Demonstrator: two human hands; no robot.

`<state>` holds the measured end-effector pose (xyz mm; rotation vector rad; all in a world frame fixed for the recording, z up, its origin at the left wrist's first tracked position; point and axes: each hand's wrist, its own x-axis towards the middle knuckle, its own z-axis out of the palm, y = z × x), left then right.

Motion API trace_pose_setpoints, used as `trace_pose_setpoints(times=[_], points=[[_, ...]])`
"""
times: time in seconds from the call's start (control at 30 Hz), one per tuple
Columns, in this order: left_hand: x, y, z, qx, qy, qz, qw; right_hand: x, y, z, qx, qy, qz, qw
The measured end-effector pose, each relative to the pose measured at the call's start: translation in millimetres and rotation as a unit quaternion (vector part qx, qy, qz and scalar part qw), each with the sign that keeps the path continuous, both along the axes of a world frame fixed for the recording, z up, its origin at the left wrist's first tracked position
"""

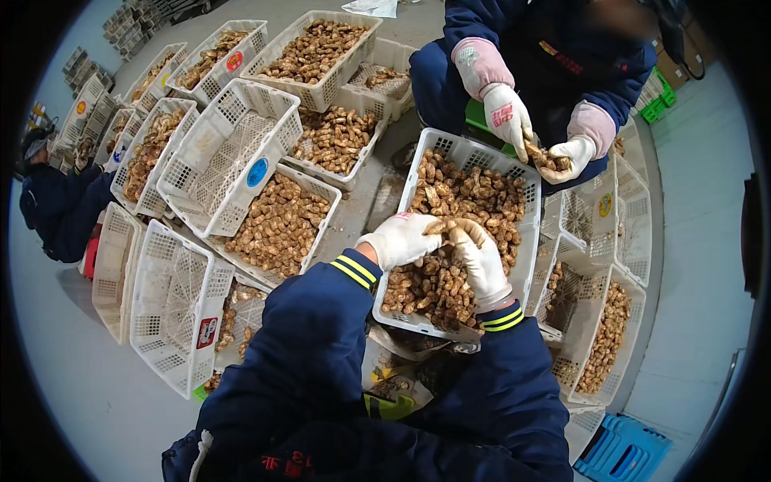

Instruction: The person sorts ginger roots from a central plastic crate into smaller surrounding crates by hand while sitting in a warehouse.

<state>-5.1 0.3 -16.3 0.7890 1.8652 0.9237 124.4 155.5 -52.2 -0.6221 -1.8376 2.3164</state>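
Mushroom, brown and small [437,228], is held between the two gloved hands, above the near half of a white plastic crate [527,261]. Fingers of the left hand [401,239] are closed on its left end; those of the right hand [480,261] bend over and pinch its other end, partly hiding it. Both hands wear white gloves, the right one stained brown at the tips. Below them, a heap of knobbly brown mushrooms [440,293] fills the crate.

Across the crate, a co-worker [534,72] in dark blue, also gloved in white, holds another mushroom [548,159] over the crate's far right corner.

To the left, a slatted crate with a blue oval label [226,157] tilts on a crate full of mushrooms [277,229]; nearer stands a crate with a red label [178,309]. More mushrooms lie in a crate at the right [604,341], with a blue plastic object [625,448] beyond its near end. Another person [60,193] sits at the far left.
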Motion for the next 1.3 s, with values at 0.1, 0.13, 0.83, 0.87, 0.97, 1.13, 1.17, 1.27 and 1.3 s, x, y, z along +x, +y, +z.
trace_pose_setpoints(times=[0.1,0.13,0.83,0.87,0.97,1.13,1.17,1.27,1.3], points=[[-8,-5,6,0.01,0.016,0.091,0.996,-1,4,-18,0.329,-0.112,0.047,0.936],[-10,-2,1,0.01,0.054,0.079,0.995,2,4,-32,0.37,-0.157,0.159,0.902],[-9,-4,-3,0.07,0.199,0.084,0.974,18,-66,-89,0.677,-0.072,0.289,0.673],[-10,-1,1,0.053,0.122,0.07,0.989,19,-66,-97,0.69,-0.081,0.282,0.662],[-12,-3,-5,0.055,0.148,0.077,0.985,17,-57,-102,0.705,-0.031,0.264,0.658],[-15,-8,1,0.035,0.142,0.086,0.986,17,-31,-68,0.599,-0.161,0.228,0.751],[-15,-13,-13,0.034,0.142,0.09,0.985,18,-28,-60,0.557,-0.203,0.204,0.779],[-15,-13,-7,0.022,0.202,0.098,0.974,27,-19,-51,0.621,-0.174,0.132,0.753],[-14,-10,3,0.023,0.2,0.097,0.975,28,-19,-54,0.634,-0.178,0.111,0.744]])
